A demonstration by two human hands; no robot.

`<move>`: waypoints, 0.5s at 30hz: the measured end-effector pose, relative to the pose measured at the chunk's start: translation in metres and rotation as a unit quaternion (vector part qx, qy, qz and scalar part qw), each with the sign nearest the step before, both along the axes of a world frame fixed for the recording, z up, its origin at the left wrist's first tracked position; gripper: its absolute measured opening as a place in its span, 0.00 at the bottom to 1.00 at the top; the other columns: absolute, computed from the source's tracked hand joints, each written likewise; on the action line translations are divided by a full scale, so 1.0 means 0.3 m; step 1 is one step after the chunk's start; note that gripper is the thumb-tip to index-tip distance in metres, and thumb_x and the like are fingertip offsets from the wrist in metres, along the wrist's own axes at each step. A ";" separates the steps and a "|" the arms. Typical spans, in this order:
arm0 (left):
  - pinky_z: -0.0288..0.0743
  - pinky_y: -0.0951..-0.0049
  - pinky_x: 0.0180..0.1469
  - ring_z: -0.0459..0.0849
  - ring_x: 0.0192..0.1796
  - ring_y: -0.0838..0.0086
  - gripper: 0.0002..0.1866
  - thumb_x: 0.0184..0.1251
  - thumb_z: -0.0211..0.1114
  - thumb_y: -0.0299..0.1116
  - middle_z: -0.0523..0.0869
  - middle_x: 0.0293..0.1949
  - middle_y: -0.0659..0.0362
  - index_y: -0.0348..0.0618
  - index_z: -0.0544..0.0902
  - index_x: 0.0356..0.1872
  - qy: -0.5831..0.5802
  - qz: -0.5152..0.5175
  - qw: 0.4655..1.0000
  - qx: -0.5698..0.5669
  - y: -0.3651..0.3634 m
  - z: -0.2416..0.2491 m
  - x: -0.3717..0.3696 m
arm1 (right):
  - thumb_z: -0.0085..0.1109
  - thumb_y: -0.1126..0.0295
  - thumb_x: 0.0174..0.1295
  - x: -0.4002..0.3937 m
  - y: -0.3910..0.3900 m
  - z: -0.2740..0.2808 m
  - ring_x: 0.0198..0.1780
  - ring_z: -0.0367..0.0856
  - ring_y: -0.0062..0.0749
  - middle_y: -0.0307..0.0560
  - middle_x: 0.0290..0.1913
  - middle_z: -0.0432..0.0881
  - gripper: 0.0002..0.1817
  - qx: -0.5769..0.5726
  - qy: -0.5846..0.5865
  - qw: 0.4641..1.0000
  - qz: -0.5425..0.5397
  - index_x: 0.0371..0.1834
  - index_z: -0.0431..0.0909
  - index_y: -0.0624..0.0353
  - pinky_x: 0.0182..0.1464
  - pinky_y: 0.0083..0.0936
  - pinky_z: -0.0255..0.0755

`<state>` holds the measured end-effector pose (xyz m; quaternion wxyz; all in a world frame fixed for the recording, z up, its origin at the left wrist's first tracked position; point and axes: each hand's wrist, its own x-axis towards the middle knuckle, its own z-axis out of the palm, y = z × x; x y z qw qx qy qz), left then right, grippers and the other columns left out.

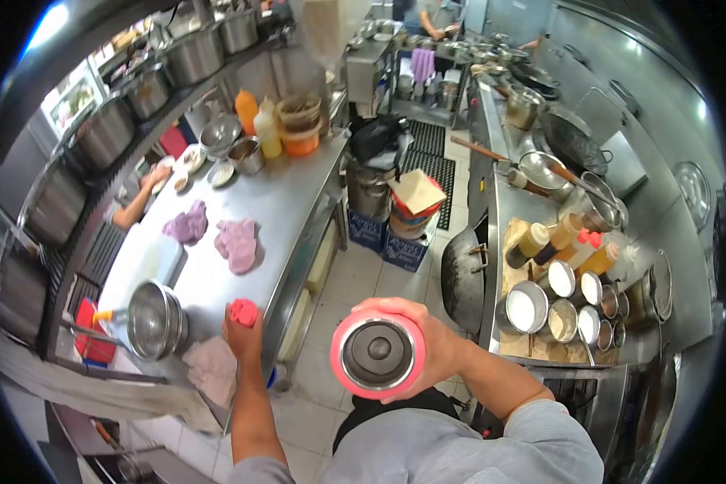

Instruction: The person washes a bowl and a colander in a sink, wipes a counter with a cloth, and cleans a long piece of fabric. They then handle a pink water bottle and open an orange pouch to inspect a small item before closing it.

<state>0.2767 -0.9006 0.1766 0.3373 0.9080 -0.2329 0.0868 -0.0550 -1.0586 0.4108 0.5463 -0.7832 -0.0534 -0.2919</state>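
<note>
My right hand [430,335] is wrapped round a pink insulated flask [378,357], which stands close in front of my body with its top facing the camera. A steel rim rings the flask's dark top, with a round knob in the middle. My left hand [239,340] grips a pink-red lid [243,312] near the front edge of the steel table [274,211]. Beside that hand lie a pale pink cloth [211,369] and a steel bowl [155,319]. Two more cloths, a purple one [187,223] and a pinkish one [236,245], rest farther up the table.
On the right counter stand steel pots of white contents [527,307] and sauce bottles [532,239]. A wok [462,278] leans on the counter's side. Blue crates [405,251] stand on the floor ahead. Another person's arm [139,200] reaches over the table's far side.
</note>
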 end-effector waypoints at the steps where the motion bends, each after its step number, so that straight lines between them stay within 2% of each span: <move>1: 0.62 0.55 0.63 0.71 0.60 0.50 0.46 0.45 0.75 0.51 0.76 0.55 0.44 0.39 0.67 0.65 0.002 -0.001 1.000 0.007 0.001 0.004 0.003 | 0.84 0.63 0.30 -0.008 0.000 0.044 0.62 0.71 0.46 0.55 0.63 0.69 0.59 -0.011 -0.010 1.000 0.003 0.68 0.54 0.55 0.62 0.37 0.68; 4: 0.61 0.54 0.64 0.70 0.60 0.50 0.46 0.46 0.74 0.53 0.76 0.55 0.44 0.38 0.66 0.65 0.000 -0.003 1.000 0.015 -0.008 0.016 0.007 | 0.84 0.65 0.30 -0.071 -0.009 0.199 0.63 0.71 0.48 0.57 0.63 0.68 0.59 -0.053 -0.058 0.997 0.016 0.69 0.54 0.54 0.61 0.38 0.69; 5: 0.61 0.54 0.64 0.70 0.60 0.50 0.46 0.46 0.74 0.53 0.76 0.56 0.44 0.38 0.66 0.65 -0.001 -0.004 1.000 0.014 0.003 0.005 0.004 | 0.84 0.65 0.30 -0.081 -0.016 0.201 0.63 0.71 0.51 0.60 0.63 0.67 0.59 -0.048 -0.090 0.994 0.025 0.69 0.54 0.54 0.61 0.41 0.69; 8: 0.61 0.54 0.64 0.70 0.60 0.50 0.46 0.46 0.74 0.52 0.75 0.57 0.44 0.38 0.67 0.64 0.006 -0.009 1.000 0.009 0.011 0.005 -0.001 | 0.84 0.65 0.31 -0.106 -0.031 0.241 0.63 0.70 0.54 0.62 0.63 0.67 0.59 -0.075 -0.121 0.990 0.021 0.69 0.54 0.54 0.61 0.42 0.69; 15: 0.61 0.52 0.63 0.71 0.59 0.49 0.43 0.43 0.77 0.45 0.75 0.55 0.45 0.37 0.69 0.60 -0.008 -0.072 0.997 0.010 0.038 -0.009 0.002 | 0.83 0.65 0.33 -0.143 -0.034 0.268 0.60 0.73 0.53 0.61 0.61 0.69 0.58 -0.137 -0.127 0.982 -0.029 0.69 0.52 0.57 0.60 0.42 0.70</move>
